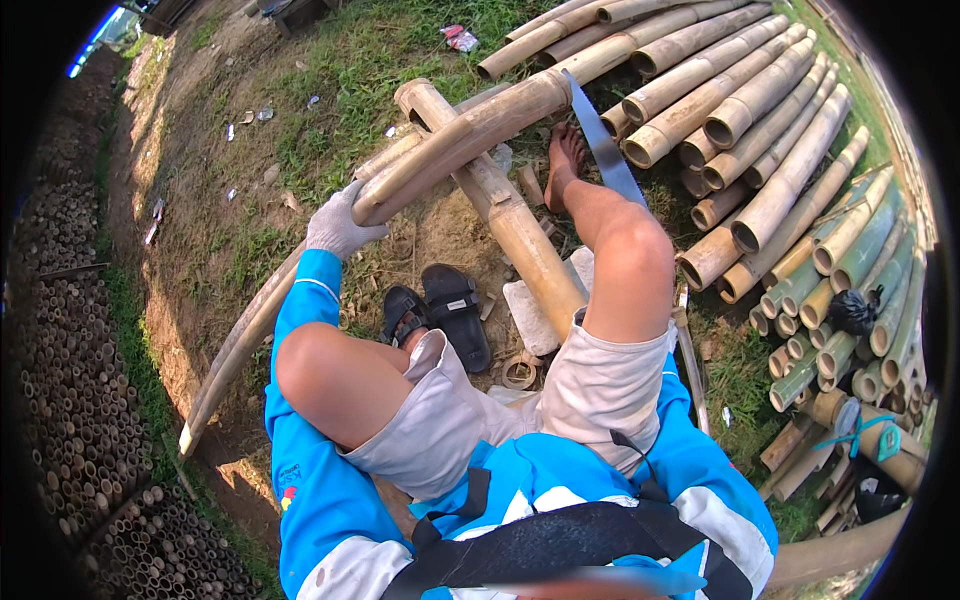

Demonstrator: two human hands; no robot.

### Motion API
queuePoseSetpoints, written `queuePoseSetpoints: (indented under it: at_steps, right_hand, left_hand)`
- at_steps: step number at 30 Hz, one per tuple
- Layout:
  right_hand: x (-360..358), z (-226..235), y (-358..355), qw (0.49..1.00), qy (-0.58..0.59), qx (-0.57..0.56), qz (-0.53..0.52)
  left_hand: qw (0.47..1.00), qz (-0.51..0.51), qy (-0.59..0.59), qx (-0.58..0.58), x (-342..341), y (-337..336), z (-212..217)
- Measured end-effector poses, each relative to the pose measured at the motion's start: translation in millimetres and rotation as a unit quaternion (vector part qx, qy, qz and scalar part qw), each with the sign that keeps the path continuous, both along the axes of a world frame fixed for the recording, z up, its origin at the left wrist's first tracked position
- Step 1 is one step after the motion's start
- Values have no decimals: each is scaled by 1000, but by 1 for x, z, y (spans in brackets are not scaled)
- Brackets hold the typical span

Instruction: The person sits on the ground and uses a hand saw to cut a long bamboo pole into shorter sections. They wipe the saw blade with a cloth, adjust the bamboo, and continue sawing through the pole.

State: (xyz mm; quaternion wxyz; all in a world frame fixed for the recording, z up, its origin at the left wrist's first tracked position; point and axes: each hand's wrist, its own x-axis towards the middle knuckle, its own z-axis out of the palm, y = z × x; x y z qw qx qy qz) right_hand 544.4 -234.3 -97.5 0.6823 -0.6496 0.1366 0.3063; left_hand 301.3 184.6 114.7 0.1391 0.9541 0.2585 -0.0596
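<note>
My left hand point(340, 222), in a whitish knit glove, is closed on the near end of a thick bamboo pole point(520, 105). The pole runs up to the right and lies across a bamboo support point(520, 240). A long curved bamboo length point(240, 345) extends from beneath that hand toward the lower left. Against the pole, farther along, rests the tip of a handsaw blade point(607, 150), slanting down behind my right knee. That knee hides the saw's handle and my right hand; only the blue right sleeve point(678, 400) shows.
Cut bamboo poles point(760, 120) lie stacked along the right side. Stacks of small bamboo pieces point(85, 400) fill the far left. Black sandals point(455, 315) and a pale block point(530, 315) sit between my legs. My bare right foot point(565, 160) is near the blade.
</note>
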Motion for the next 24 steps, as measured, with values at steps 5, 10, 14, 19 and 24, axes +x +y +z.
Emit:
queuePoseSetpoints:
  at_steps: [5, 10, 14, 19, 24]
  right_hand:
    - [-9, -12, -10, 999, 25, 33, -11]
    - [-22, -17, -61, 987, 91, 68, -110]
    - [-25, -28, -100, 979, 119, 145, -80]
    - [7, -40, -124, 984, 130, 110, -44]
    - [26, -44, -147, 987, 124, 88, -57]
  left_hand:
    - [1000, -6, -10, 16, -1, 0, -4]
    - [999, -17, -12, 28, -4, 4, -7]
    - [1000, -18, -17, 10, -10, 8, -7]
    - [999, -22, -21, 17, -21, 7, -5]
    - [999, -34, -12, 12, -21, 12, -9]
